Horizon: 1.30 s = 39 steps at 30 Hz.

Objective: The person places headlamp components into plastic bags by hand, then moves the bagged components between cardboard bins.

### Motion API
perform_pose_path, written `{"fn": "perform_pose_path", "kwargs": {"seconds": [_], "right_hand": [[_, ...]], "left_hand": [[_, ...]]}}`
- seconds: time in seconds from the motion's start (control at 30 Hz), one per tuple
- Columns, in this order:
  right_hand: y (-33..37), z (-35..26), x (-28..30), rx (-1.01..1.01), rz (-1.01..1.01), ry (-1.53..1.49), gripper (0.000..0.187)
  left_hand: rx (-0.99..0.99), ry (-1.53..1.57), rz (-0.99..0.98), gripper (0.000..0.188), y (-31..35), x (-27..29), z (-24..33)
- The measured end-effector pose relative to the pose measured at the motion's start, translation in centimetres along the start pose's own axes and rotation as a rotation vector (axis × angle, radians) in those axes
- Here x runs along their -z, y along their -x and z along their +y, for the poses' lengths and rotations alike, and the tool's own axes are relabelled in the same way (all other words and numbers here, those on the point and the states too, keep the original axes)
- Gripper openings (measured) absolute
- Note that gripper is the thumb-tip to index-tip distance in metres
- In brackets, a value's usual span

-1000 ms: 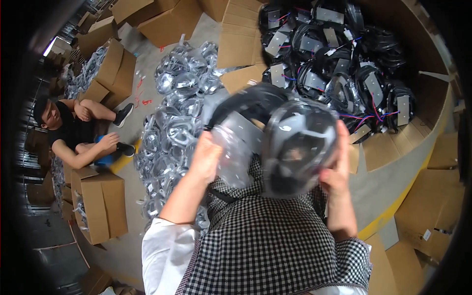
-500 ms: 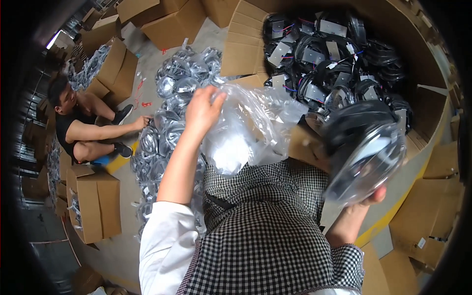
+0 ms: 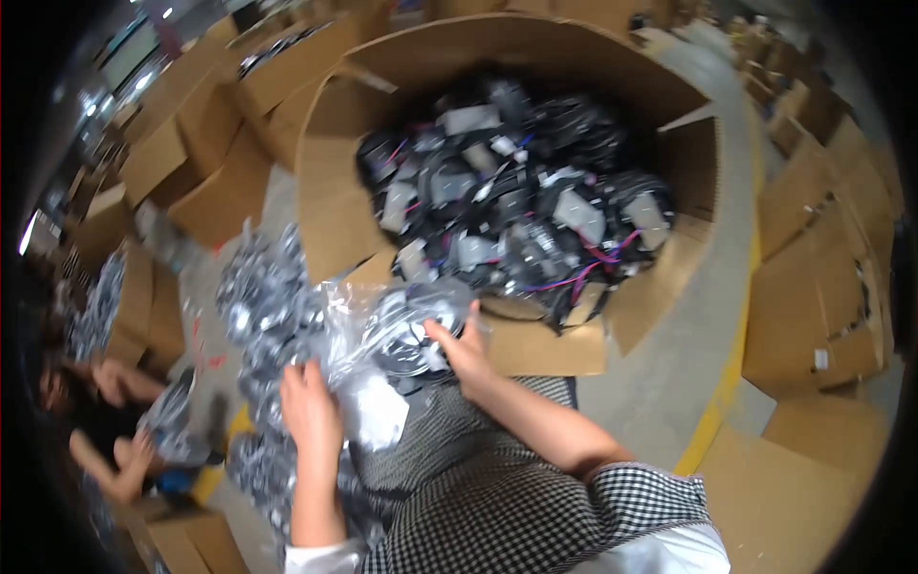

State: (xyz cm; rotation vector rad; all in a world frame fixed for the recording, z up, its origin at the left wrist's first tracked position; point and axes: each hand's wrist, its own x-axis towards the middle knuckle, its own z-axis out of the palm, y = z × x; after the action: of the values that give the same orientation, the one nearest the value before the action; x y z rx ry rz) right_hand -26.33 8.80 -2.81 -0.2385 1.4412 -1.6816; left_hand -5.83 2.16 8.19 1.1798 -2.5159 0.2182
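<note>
In front of my waist, a clear plastic bag [image 3: 346, 330] hangs from my left hand [image 3: 312, 409], whose fingers are pinched on its edge. A white patch [image 3: 378, 413] shows on its lower part. My right hand [image 3: 463, 356] grips a round bundle of coiled cable [image 3: 409, 330], thumb on top. The bundle meets the bag's film; blur hides how far inside it lies. Just beyond, a large open carton [image 3: 330, 206] holds many black coiled cable bundles [image 3: 516, 196] with grey box-shaped parts and red and blue wires.
Bagged bundles [image 3: 263, 306] are heaped on the floor at my left. Past them a co-worker [image 3: 105, 411] sits low, with a clear bag [image 3: 177, 426] by one hand. Cartons [image 3: 813, 287] stand at the right beside a yellow floor line [image 3: 712, 421]; more boxes [image 3: 215, 153] are at the far left.
My view has swung right, toward the large carton. My right hand has brought the coiled bundle from the right across to the bag. My left hand, still on the bag, is lower.
</note>
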Motion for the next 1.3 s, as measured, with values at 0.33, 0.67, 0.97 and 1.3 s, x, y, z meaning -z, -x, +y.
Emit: {"fn": "perform_pose_path", "kwargs": {"seconds": [0.33,0.67,0.97,1.3], "right_hand": [[5.0,-9.0,7.7,0.77,-0.226,2.146,0.074],[9.2,-17.8,1.6,0.258,-0.671,-0.483,0.058],[9.1,-13.9,5.7,0.361,-0.943,0.302,0.046],[3.5,-10.9,5.1,0.115,-0.842,0.256,0.03]], "left_hand": [[0.483,1.731,-0.081,0.005,2.7,-0.2,0.4],[-0.19,1.889,-0.763,0.068,-1.8,-0.5,6.9],[0.007,2.986,-0.69,0.039,-1.3,-4.1,9.3],[0.075,0.078,0.006,0.022,3.9,5.3,-5.8]]}}
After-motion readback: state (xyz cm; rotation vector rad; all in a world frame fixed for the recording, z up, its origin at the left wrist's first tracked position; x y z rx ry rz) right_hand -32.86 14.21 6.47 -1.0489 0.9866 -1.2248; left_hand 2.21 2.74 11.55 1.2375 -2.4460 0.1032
